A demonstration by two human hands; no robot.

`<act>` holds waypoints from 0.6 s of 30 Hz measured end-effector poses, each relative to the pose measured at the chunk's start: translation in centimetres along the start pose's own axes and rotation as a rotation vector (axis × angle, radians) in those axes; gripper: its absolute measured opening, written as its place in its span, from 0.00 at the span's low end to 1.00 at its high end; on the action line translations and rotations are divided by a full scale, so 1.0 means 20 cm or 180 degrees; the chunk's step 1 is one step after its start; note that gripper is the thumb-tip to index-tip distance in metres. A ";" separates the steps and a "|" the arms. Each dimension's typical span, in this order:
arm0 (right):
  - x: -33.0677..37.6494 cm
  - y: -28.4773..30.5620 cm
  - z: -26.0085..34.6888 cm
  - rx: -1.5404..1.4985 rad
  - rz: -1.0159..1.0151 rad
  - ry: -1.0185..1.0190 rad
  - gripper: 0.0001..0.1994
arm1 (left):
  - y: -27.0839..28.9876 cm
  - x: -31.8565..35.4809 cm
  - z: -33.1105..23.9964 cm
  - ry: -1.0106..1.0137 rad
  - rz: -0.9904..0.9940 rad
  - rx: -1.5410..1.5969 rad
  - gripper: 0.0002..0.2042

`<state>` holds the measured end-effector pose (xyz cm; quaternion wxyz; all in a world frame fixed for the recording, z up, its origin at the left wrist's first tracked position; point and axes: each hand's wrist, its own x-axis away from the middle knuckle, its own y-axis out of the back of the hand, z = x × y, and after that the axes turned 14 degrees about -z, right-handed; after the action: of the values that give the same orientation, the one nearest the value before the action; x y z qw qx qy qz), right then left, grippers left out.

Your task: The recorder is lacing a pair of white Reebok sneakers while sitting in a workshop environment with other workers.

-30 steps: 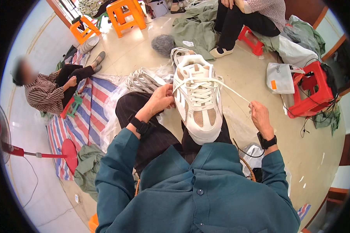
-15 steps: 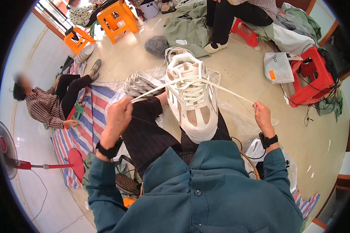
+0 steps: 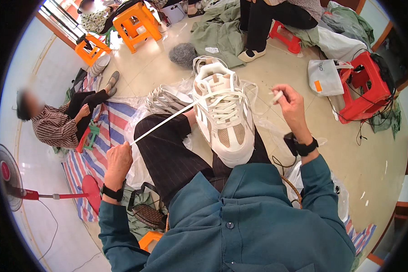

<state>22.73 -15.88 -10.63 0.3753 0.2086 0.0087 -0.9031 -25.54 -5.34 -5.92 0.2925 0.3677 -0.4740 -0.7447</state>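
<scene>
A white-and-tan sneaker (image 3: 229,115) rests on my lap, its toe toward me. My left hand (image 3: 119,161) is closed on one end of the cream shoelace (image 3: 163,123), which runs taut from the top of the shoe down to the left. To the right of the shoe, my right hand (image 3: 290,106) is raised with its fingers pinched. A whitish strip shows at those fingertips and looks like the lace's other end, which hangs slack beside the shoe. The lower eyelets hold crossed lacing.
Bundled grey-white laces or shoes (image 3: 165,99) lie beyond my left knee on clear plastic. A red stool (image 3: 365,93) with a white bag (image 3: 325,78) stands at right. An orange stool (image 3: 136,25) is at far left. Other people sit around; a fan (image 3: 11,179) stands at left.
My left hand has pulled the lace down and to the left. My right hand has moved up and inward, and the lace on that side has gone from taut to slack.
</scene>
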 end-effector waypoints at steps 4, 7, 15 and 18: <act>-0.06 -0.20 0.08 -0.0902 0.0098 0.0094 0.05 | -0.11 0.04 0.07 0.0006 -0.0058 0.0070 0.09; -0.05 -0.31 0.13 -0.0897 0.0215 0.0106 0.04 | -0.15 0.07 0.11 0.0125 -0.0158 0.0247 0.09; -0.04 -0.40 0.12 -0.0220 0.0193 0.0459 0.05 | -0.24 0.16 0.16 0.0533 -0.0326 0.0494 0.07; -0.04 -0.40 0.13 -0.0261 0.0180 0.0453 0.05 | -0.23 0.15 0.13 0.0618 -0.0332 0.0899 0.06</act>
<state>16.85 -10.11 -9.16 0.4074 0.2570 0.0664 -0.8738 -29.72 -4.60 -10.24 0.2433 0.4994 -0.5237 -0.6459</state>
